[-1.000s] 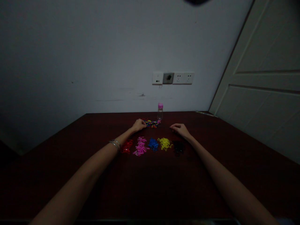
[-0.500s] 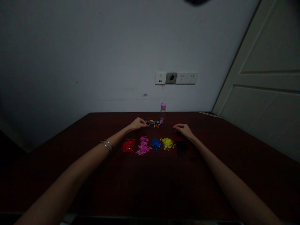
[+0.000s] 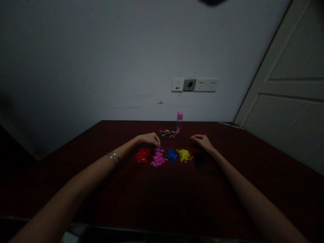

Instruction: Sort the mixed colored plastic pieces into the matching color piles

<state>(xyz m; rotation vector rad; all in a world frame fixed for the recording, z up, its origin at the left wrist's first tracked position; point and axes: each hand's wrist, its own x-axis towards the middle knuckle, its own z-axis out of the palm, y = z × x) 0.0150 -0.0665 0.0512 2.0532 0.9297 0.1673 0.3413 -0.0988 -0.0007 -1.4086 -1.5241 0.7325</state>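
Observation:
My left hand is closed, with a small blue piece at its fingertips, just above the top of the pink pile. To the left of that lies a red pile; to the right are a blue pile, a yellow pile and a dark pile. Farther back is a mixed-colour heap. My right hand rests on the table behind the dark pile, its fingers curled together; whether something small is between them cannot be made out.
A clear bottle with a pink cap stands behind the mixed heap. The dark red table meets a wall with sockets. A pale panelled door is at the right.
My left hand has moved from the mixed heap toward me, down to the pink pile, with a blue piece at its fingertips. The whole view has shifted slightly; my right hand stays in place.

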